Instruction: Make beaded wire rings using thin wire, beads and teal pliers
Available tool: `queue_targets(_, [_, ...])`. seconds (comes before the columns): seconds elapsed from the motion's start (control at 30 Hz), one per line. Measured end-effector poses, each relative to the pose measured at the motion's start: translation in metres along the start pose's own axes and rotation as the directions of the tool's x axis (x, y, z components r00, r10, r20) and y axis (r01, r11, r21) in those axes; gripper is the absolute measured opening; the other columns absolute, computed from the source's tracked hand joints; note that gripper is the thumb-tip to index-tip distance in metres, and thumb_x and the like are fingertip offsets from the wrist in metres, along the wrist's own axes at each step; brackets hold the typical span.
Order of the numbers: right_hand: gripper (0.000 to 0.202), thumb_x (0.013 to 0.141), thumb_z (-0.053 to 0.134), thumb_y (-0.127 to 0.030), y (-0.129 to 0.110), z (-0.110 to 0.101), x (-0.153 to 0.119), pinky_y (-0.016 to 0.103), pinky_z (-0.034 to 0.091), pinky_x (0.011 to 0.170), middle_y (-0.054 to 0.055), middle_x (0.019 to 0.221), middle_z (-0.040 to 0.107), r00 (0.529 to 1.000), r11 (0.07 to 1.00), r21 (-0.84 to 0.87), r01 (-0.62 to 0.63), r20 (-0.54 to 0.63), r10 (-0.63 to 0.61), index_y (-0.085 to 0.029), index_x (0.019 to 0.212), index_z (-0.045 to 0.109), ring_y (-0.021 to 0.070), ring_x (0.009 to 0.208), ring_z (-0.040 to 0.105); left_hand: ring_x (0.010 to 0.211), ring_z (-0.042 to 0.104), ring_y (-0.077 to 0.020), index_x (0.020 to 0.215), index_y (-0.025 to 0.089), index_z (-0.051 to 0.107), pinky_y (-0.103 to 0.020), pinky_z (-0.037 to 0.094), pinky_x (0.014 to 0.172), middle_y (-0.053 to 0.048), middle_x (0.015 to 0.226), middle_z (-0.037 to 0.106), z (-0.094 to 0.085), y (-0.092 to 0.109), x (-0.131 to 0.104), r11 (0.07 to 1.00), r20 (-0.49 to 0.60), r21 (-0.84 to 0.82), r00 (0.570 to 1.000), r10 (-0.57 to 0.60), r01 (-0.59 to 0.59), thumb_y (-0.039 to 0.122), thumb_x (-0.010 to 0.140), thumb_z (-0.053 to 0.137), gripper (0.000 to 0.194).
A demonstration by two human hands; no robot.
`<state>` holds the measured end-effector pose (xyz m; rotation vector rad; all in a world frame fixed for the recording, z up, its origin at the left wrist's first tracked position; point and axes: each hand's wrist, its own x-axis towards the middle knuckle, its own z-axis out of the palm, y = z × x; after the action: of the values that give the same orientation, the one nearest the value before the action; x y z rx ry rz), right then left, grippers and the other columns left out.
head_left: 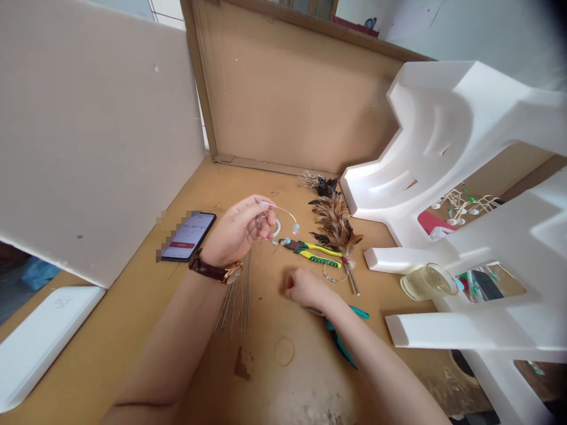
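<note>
While your left hand [241,227] is raised over the surface [266,389], its grip pinches a beaded strand [279,206] between thumb and fingers. The strand arcs out to a pale blue bead cluster [296,228] at its far end, and a white ring [277,228] shows close beside the fingertips. Your right hand [308,286] is low over the surface with its fingers curled in; you cannot tell from this angle whether that grip has anything in it.

As for how far things have come, beads are already on the strand, but it looks part-made: it hangs as an open curve, and its other end is hidden at your fingers. By contrast, a beaded loop [328,276] lies bent round beside the feather duster [334,224], and it seems further along, though whether its ends are fastened is too small to make out. The straight wires [237,304] lying below your left wrist look bare and unworked.

The yellow-and-green pliers [316,252] lie just beyond your right hand, gripped by neither hand, and the teal-handled pliers [348,342] lie partly under your right forearm. A thin ring [284,352] lies alone nearer you, and the phone [188,237] beyond your left wrist displays a running-time screen.
</note>
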<state>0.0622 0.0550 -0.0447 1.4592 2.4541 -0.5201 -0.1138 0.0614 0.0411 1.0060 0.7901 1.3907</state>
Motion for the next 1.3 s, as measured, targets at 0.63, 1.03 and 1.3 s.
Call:
queue_targets(0.63, [0.025, 0.089, 0.035, -0.021, -0.043, 0.013, 0.048, 0.028, 0.042, 0.067, 0.008, 0.093, 0.066, 0.938, 0.944, -0.189, 0.271, -0.168, -0.303, -0.021, 0.104, 0.055, 0.0204, 0.083, 0.062, 0.041, 0.045, -0.0027, 0.081, 0.014, 0.055, -0.018, 0.049, 0.049, 0.004, 0.062, 0.056, -0.003, 0.000, 0.004, 0.997, -0.078, -0.071, 0.996, 0.035, -0.040, 0.020, 0.078, 0.053, 0.007])
queue_targets(1.03, [0.017, 0.088, 0.042, -0.021, -0.044, 0.005, 0.029, 0.026, 0.039, 0.065, 0.006, 0.091, 0.062, 0.830, 0.816, -0.298, 0.496, -0.112, -0.546, -0.019, 0.088, 0.059, 0.0166, 0.081, 0.057, 0.041, 0.045, -0.0027, 0.083, 0.014, 0.054, -0.018, 0.050, 0.047, 0.003, 0.063, 0.056, -0.001, -0.002, 0.002, 0.997, -0.033, -0.080, 0.999, 0.017, -0.020, 0.021, 0.078, 0.053, 0.008])
queue_targets(1.3, [0.016, 0.083, 0.046, -0.008, -0.059, 0.021, 0.024, 0.028, 0.038, 0.056, 0.010, 0.081, 0.064, 0.588, 0.496, -0.450, 0.743, 0.085, -0.804, -0.012, 0.080, 0.061, 0.0190, 0.077, 0.057, 0.041, 0.048, -0.0030, 0.083, 0.015, 0.053, -0.014, 0.043, 0.043, 0.004, 0.063, 0.057, 0.002, -0.008, 0.005, 0.998, -0.007, -0.054, 1.000, -0.024, 0.023, 0.023, 0.079, 0.052, 0.009])
